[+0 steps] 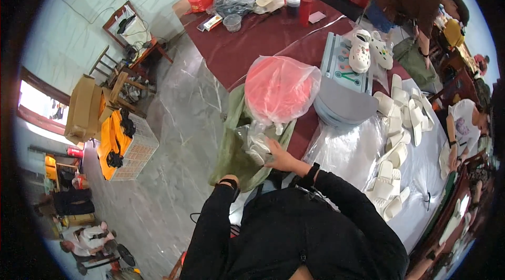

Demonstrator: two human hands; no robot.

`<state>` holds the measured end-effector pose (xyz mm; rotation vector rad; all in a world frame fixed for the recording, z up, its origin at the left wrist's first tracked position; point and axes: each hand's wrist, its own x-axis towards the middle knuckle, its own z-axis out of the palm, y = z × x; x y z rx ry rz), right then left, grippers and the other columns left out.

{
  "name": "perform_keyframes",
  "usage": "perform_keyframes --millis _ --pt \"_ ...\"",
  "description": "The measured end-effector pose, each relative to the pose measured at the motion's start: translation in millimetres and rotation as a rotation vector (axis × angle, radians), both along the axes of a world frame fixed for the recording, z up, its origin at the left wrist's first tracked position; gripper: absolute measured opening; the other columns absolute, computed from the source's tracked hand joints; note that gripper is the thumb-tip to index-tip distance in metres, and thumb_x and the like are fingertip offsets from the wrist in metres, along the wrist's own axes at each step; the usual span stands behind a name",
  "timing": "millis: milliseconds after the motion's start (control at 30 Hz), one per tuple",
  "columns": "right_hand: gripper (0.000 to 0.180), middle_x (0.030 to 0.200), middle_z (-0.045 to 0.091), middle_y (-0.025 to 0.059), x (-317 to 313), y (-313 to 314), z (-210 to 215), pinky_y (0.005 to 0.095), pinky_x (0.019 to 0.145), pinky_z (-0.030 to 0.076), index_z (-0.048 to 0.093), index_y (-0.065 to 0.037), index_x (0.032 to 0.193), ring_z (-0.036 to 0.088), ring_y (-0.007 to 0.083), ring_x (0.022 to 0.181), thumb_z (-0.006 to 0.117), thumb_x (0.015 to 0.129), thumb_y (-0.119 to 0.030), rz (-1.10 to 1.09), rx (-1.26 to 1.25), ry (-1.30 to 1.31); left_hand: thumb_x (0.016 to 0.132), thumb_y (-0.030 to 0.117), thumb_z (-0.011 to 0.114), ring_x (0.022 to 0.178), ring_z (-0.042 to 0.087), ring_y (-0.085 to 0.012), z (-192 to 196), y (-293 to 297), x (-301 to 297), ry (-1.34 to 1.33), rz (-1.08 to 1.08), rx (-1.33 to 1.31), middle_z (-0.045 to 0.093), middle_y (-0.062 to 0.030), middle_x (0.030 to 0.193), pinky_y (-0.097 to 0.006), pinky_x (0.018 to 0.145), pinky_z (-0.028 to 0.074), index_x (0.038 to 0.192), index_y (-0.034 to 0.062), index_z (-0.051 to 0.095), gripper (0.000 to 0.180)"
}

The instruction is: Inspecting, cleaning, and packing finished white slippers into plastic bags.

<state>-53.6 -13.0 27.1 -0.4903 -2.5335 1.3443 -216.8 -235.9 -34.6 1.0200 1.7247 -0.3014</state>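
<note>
My right hand [281,158] is closed at the side of a clear plastic bag with white slippers [258,146] in it, over the mouth of an olive-green woven sack [231,148]. The sack hangs at the near-left edge of the maroon-covered table [221,48]. My left hand [230,179] is at the sack's lower edge, its fingers hidden from view. Just beyond the bagged slippers, a large clear plastic bag of round pink-red pieces [279,90] rests on the table by the sack.
To the right lie a stack of grey-blue curved sheets [344,103], a patterned box [336,61], white clogs [360,51] and several loose white slippers [394,117]. Co-workers [410,3] stand at the right. A white crate [139,148] with orange cloth sits on the floor at left.
</note>
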Motion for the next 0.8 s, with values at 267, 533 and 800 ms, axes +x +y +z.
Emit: perform_keyframes --millis 267,533,800 --pt "0.069 0.126 0.038 0.0137 36 -19 -59 0.0520 0.095 0.026 0.029 -0.012 0.129 0.036 0.0267 0.118 0.061 0.069 -0.019 0.623 0.604 -0.483 0.076 0.021 0.058 0.071 0.059 -0.0197 24 62 -10 -0.032 -0.130 -0.127 0.064 -0.0083 0.083 -0.036 0.063 0.044 0.085 0.0052 0.067 0.020" --pt "0.033 0.094 0.059 0.0126 74 8 -50 0.0499 0.080 0.038 0.054 -0.008 0.104 0.054 0.0316 0.094 0.052 0.075 -0.024 0.126 0.013 -0.596 0.088 0.037 0.039 0.090 0.054 -0.0336 23 166 19 -0.151 -0.374 0.256 0.058 -0.0172 0.100 -0.039 0.078 0.041 0.111 0.0018 0.050 0.044" --pt "0.026 0.087 0.059 0.0184 188 22 -32 0.0388 0.072 0.044 0.054 -0.003 0.099 0.056 0.0333 0.081 0.048 0.079 -0.019 -1.053 -0.219 0.033 0.083 0.019 0.047 0.083 0.053 -0.0355 57 268 133 -0.436 -0.711 0.841 0.057 -0.0185 0.084 -0.041 0.073 0.042 0.098 0.0035 0.056 0.023"
